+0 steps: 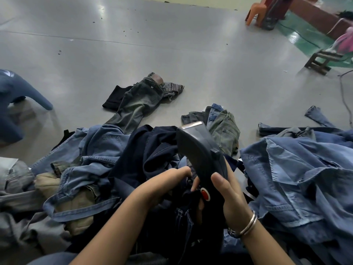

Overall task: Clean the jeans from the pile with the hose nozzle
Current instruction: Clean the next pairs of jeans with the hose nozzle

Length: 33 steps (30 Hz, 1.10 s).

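Observation:
A pile of jeans (pixel 99 159) spreads across the near floor, mostly light blue, with a dark navy pair (pixel 152 148) in the middle. My right hand (pixel 229 196) grips the handle of a black hose nozzle (pixel 198 150), whose flat metal-edged head points up and away. A red button shows on the handle below my thumb. My left hand (pixel 164 182) reaches into the dark navy jeans just left of the nozzle, fingers curled into the fabric. A silver bangle sits on my right wrist.
A grey-green pair of jeans (pixel 141 100) lies spread alone on the grey floor beyond the pile. A blue plastic stool (pixel 17 96) stands at the left. An orange chair (pixel 257 12) and a small wooden stool (pixel 321 60) stand at the far right. A cable (pixel 343 92) runs down the right edge.

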Available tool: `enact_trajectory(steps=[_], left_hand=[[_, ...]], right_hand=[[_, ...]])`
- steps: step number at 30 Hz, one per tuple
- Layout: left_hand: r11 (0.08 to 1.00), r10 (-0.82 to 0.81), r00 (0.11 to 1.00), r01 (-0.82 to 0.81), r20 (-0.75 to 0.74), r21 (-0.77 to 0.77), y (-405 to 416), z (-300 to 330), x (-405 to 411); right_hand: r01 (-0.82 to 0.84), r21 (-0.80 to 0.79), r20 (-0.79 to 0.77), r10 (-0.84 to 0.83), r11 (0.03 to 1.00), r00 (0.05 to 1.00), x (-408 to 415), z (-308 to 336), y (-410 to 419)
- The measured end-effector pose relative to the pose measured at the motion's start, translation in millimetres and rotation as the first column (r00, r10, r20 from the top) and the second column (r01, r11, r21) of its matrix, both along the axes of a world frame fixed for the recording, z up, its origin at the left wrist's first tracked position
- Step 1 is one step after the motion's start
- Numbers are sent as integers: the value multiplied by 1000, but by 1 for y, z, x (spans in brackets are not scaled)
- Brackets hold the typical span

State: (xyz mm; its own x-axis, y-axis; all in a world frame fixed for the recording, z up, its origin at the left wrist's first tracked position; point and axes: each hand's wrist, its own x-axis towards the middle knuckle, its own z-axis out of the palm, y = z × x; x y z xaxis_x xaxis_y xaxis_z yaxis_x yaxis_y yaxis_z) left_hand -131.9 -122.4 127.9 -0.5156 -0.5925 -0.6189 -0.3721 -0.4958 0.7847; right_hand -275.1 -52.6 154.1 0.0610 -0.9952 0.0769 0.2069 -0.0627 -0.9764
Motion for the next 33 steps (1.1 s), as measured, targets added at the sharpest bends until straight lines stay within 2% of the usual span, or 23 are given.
enact_trajectory(steps=[2,4,6,8,9,12,14,16,17,19,21,23,25,29,31,33], left_hand=[[995,78,993,-72,-89,71,-1,3,5],[994,77,991,-67,-111,88,-4,0,8],[998,-55,997,55,48,9,-5,-5,3],[979,-202,955,206,219,8,-5,-8,-1],[976,-210,945,216,250,2,-5,-7,-1],[988,-91,971,116,222,-101,-11,-2,10],[992,12,987,8,161,-124,-14,-1,18],[986,144,989,-147,-42,-80,-14,-3,21],[974,217,957,-226,-191,-27,-13,-3,21],[929,360,824,-357,-438,94,-11,-2,19],[881,439,720,-462,-537,100,-11,-2,16],[825,480,685,-566,-548,16,-13,-4,13],[765,504,691,-636,-519,-104,-15,-7,10],[682,509,730,-665,-457,-304,-15,-11,6],[657,512,723,-677,-464,-331,-14,-13,6],[667,495,718,-675,-489,-317,-12,-14,5]], right_hand=[[7,21,36,-7,1000,999,-3,1,-1],[-5,32,45,3,999,999,-4,1,-1],[-20,21,-1,20,1000,1000,-1,-2,1],[-52,14,-59,53,999,997,2,-6,3],[-59,9,-80,59,998,995,2,-7,3],[-38,6,-77,38,999,996,0,-5,3],[0,48,8,0,999,1000,-2,0,1],[90,113,85,-99,990,991,-6,3,-3],[141,141,108,-157,980,982,-10,3,-6],[195,198,122,-221,961,968,-18,4,-10],[187,239,82,-212,953,974,-24,7,-12],[181,252,47,-199,951,979,-28,12,-12],[164,239,35,-178,957,983,-32,18,-9],[-24,290,9,23,957,1000,-29,26,4],[-88,323,-43,107,942,993,-23,25,10],[-68,363,-89,107,929,990,-17,23,10]])
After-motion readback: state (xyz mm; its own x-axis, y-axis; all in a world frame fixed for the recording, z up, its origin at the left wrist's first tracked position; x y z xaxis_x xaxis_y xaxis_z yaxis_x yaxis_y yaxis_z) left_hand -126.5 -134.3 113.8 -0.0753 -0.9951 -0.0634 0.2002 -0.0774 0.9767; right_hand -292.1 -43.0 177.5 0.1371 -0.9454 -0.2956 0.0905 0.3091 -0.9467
